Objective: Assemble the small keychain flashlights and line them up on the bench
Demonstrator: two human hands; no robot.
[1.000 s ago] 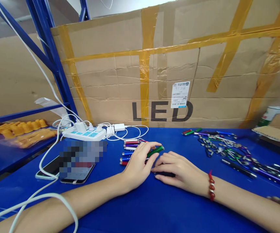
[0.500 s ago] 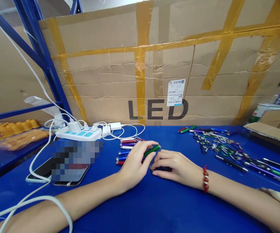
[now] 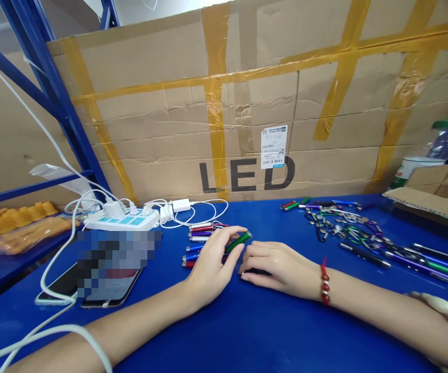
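In my left hand (image 3: 213, 267), a slim green metal tube (image 3: 238, 242) with a silvery end, like a small flashlight, is pinched between thumb and fingers. It tilts up to the right. My right hand (image 3: 273, 264) rests on the table just right of it, fingers curled with the thumb underneath. Something dark shows under those fingers, but I cannot tell what it is. Partly behind my left hand lies a row of similar tubes: a white tube (image 3: 199, 239), a blue tube (image 3: 193, 257), and red and purple ones.
Right of my hands lie a heap of carabiner clips (image 3: 354, 233) and several long pens (image 3: 422, 265). A white power strip (image 3: 130, 221) with cables and two phones (image 3: 109, 287) sits left. A cardboard box (image 3: 430, 204) stands right; a large carton (image 3: 162, 140) walls the back.
The whole view has shifted slightly, so things appear a little further left. Both hands keep nearly the same pose, and the green tube stays in my left hand.
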